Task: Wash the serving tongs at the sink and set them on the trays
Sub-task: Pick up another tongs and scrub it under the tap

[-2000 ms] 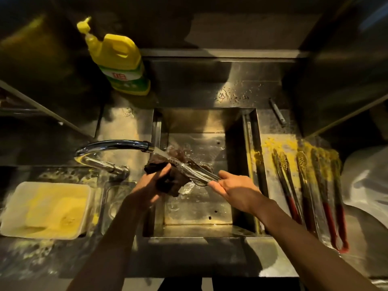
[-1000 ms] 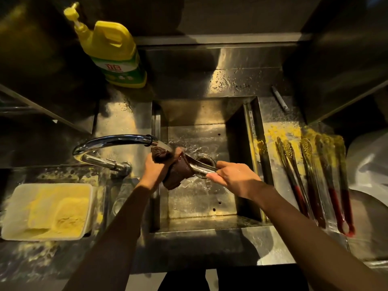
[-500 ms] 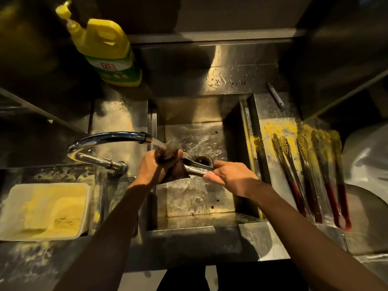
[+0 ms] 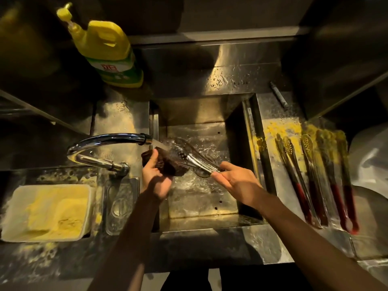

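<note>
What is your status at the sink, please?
Left hand grips dark scrubber. Right hand pinches tongs under running faucet. Other tongs lie right of the sink, powder-coated.

A person leans over a stainless steel sink basin (image 4: 197,110), where water runs from a curved chrome faucet (image 4: 109,138). The left hand (image 4: 155,179) grips a dark scrubbing cloth (image 4: 168,162) against shiny metal serving tongs (image 4: 193,159), which the right hand (image 4: 237,181) pinches by the handle end. Right of the basin, several red-handled tongs (image 4: 315,175) lie side by side, dusted with yellow powder.
</note>
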`<state>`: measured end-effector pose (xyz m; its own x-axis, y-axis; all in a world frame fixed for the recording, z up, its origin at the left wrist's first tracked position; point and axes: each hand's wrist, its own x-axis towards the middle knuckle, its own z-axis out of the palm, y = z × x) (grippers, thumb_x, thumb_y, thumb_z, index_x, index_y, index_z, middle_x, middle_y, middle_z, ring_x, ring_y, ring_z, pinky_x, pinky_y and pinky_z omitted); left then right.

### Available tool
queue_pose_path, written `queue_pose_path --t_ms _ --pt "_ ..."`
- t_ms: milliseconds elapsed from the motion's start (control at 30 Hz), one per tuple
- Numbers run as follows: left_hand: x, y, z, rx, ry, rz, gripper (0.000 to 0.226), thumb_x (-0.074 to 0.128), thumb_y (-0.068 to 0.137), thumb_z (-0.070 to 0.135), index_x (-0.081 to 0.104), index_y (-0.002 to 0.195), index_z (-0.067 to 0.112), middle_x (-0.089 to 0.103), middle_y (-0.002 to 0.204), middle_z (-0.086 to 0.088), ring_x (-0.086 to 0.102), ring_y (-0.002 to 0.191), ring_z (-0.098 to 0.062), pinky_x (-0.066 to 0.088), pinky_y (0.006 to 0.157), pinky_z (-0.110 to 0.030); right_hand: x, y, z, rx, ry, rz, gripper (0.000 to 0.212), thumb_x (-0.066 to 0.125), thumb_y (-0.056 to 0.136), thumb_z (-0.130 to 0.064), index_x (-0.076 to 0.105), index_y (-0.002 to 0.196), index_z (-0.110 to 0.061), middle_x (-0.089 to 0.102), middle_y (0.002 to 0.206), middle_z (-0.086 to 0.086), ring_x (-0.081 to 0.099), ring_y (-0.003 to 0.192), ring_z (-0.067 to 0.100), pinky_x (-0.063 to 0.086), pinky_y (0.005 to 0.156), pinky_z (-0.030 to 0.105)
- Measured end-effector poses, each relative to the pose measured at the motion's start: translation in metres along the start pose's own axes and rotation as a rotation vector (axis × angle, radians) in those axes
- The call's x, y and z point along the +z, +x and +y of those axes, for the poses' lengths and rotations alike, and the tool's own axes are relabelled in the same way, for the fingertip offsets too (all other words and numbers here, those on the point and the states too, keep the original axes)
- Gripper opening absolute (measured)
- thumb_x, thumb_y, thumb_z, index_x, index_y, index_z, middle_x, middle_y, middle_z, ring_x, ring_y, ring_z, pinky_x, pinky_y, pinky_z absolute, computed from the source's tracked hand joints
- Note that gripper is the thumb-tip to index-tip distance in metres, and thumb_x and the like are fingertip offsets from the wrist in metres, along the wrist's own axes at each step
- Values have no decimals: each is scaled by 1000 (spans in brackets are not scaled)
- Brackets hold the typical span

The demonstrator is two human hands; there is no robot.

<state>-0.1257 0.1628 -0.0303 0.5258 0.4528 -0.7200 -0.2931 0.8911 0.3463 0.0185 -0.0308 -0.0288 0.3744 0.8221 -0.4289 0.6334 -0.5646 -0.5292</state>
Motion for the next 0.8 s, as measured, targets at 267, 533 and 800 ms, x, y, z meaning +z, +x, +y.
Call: queue_pose_path --t_ms 267,533,800 --pt "-13 4 21 -116 293 -164 47 53 76 20 58 117 -2 64 111 -17 60 106 -31 46 102 -41 -7 2 7 -87 -46 73 72 17 92 -66 77 104 -30 58 111 -5 65 92 17 52 82 37" --pt "-22 13 36 -136 542 -220 48 73 44 18 80 91 9 75 101 -11 73 92 -25 60 79 -34 -12 -4 14 -57 -9 27 57 30 100 -58 76 92 -25 54 117 -11 57 92 5 37 83 20" --pt "-6 13 15 -68 752 -67 35 32 103 12 52 130 0 65 110 -21 54 120 -36 59 74 -23 0 -9 5 -86 -104 -40 65 25 97 -60 76 97 -21 53 136 -9 64 97 9 48 91 25"
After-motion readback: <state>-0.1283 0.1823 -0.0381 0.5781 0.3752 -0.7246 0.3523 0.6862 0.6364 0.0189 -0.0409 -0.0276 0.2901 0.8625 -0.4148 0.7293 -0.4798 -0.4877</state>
